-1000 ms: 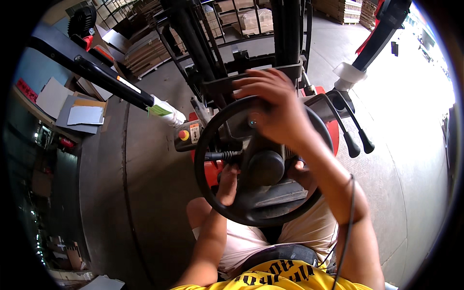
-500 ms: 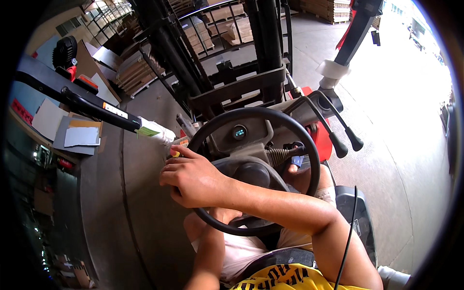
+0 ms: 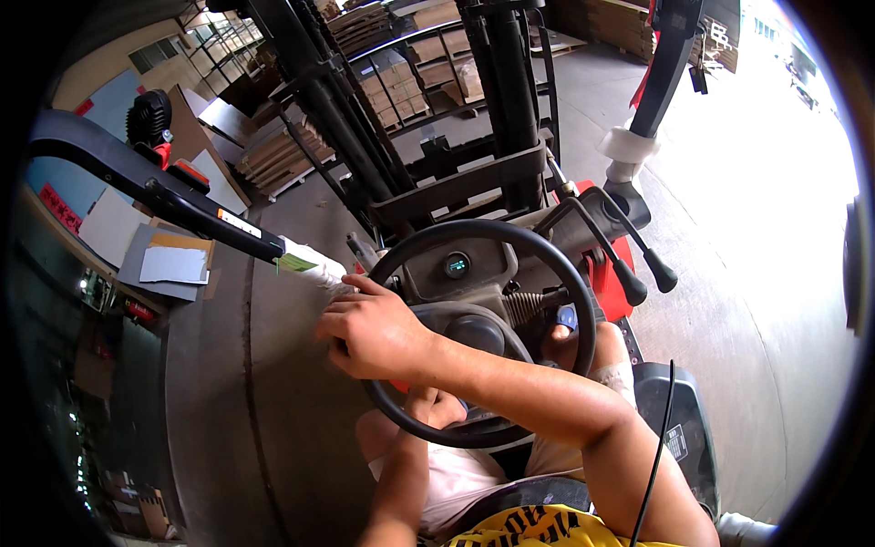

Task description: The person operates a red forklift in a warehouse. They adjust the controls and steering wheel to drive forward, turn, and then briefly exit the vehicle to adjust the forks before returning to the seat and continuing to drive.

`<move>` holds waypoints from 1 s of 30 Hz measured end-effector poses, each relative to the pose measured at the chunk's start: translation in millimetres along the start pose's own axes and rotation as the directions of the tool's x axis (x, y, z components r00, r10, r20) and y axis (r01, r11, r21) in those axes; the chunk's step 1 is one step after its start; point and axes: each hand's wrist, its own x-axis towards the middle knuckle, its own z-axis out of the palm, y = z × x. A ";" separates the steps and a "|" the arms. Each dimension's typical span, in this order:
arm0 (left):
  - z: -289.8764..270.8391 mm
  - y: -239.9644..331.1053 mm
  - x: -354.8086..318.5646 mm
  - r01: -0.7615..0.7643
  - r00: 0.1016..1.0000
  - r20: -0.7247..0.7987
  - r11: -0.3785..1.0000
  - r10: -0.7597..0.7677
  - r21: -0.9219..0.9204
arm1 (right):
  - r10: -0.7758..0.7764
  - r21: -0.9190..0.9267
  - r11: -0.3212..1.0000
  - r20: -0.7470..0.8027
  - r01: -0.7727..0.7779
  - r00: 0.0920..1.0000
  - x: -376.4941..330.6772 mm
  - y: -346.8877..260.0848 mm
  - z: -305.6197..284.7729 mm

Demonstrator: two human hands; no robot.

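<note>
A black steering wheel (image 3: pixel 583 273) is in front of me on a forklift. My right forearm crosses over it to the left. My right hand (image 3: pixel 378 330) is at the left of the rim, palm down, with its fingers curled; whatever they close on is hidden below. My left arm comes up from the lower edge, and my left hand (image 3: pixel 421 401) sits low, beneath the right forearm, near the lower left rim. Its fingers are mostly hidden. A bit of red (image 3: pixel 398 387) shows beside it. A small round display (image 3: pixel 457 265) glows on the dashboard behind the wheel.
Two black-knobbed levers (image 3: pixel 629 283) stand right of the wheel. The dark mast (image 3: pixel 503 109) rises ahead. Beyond it are stacks of brown boards (image 3: pixel 392 87). A black overhead-guard post (image 3: pixel 196 208) runs along the left; boards with papers (image 3: pixel 173 264) are past it. A right post (image 3: pixel 670 73) frames bright floor.
The whole view has shifted slightly, so the wheel, mast and posts appear lower and further right. My right hand stays at the wheel's left; the yellow spot by its thumb no longer shows.
</note>
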 end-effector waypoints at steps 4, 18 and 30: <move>-6.1 -8.9 7.9 -0.090 0.991 -0.097 0.996 0.091 0.012 | -0.002 -0.018 1.000 -0.034 0.002 0.999 2.2 -3.6 -1.0; -8.3 129.3 27.9 -0.621 0.629 -0.654 0.778 0.422 -0.096 | 0.163 -0.178 0.960 -0.264 -0.214 0.951 6.9 27.3 -77.9; -26.6 95.1 12.1 -0.388 0.813 -0.489 0.921 0.317 -0.048 | 0.203 -0.168 0.945 -0.374 -0.282 0.905 -15.7 37.9 -100.2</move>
